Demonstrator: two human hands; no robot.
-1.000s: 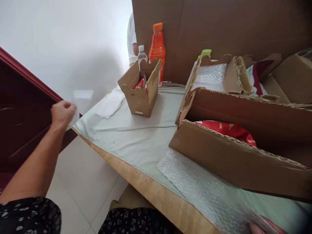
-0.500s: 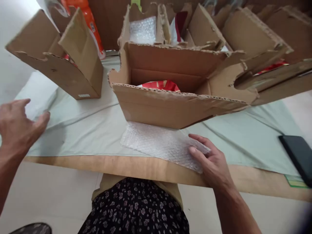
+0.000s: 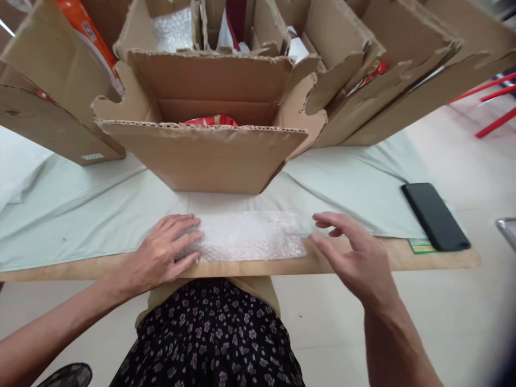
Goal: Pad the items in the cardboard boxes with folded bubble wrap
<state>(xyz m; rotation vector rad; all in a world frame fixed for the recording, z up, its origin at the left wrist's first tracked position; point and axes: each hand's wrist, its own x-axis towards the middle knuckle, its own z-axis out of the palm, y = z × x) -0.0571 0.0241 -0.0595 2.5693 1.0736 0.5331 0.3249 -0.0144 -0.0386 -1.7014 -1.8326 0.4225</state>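
Observation:
A sheet of bubble wrap (image 3: 250,236) lies flat along the near edge of the table (image 3: 363,260). My left hand (image 3: 165,252) rests on its left end, fingers spread and flat. Just off the sheet's right end hovers my right hand (image 3: 350,258), fingers apart and holding nothing. Right behind the sheet stands an open cardboard box (image 3: 201,145) with a red packet (image 3: 209,120) inside.
A pale green cloth (image 3: 72,209) covers the table. More open cardboard boxes (image 3: 382,59) crowd the back, and another (image 3: 44,97) sits at the left beside an orange bottle (image 3: 86,37). A black phone (image 3: 434,216) lies at the right edge. Red chair legs (image 3: 489,102) show far right.
My view swung from the table's left end to face it. My left hand came in from the left onto the bubble wrap. My right hand slid off the sheet's right end.

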